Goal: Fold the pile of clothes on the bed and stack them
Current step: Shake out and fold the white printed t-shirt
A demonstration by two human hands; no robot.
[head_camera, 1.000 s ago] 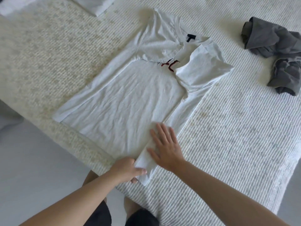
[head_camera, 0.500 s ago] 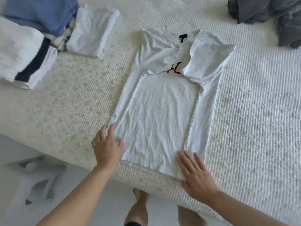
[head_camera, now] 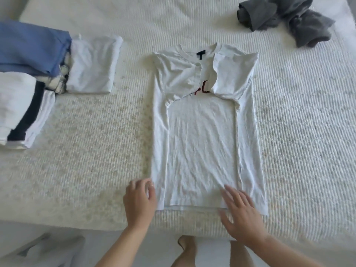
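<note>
A white T-shirt (head_camera: 202, 135) lies flat on the bed (head_camera: 96, 143), both sides and sleeves folded inward into a long rectangle, collar at the far end. My left hand (head_camera: 139, 201) is at the shirt's near left corner, fingers curled at the hem edge. Fingers spread and straight, my right hand (head_camera: 239, 211) lies flat on the near right corner. A folded white garment (head_camera: 94, 64) lies at the left beside a blue folded one (head_camera: 30, 51) and a white stack with a dark stripe (head_camera: 23, 110). A crumpled grey garment (head_camera: 285, 18) sits at the far right.
The bed's near edge runs just below my hands, with floor and my legs (head_camera: 186, 251) beyond it. A pale object (head_camera: 44, 249) lies on the floor at the lower left. Bare bedspread lies between the shirt and the folded stacks.
The view swung so the shirt now lies straight before me. My left hand let go of the hem's right corner and moved to the left corner; the right hand slid to the right corner.
</note>
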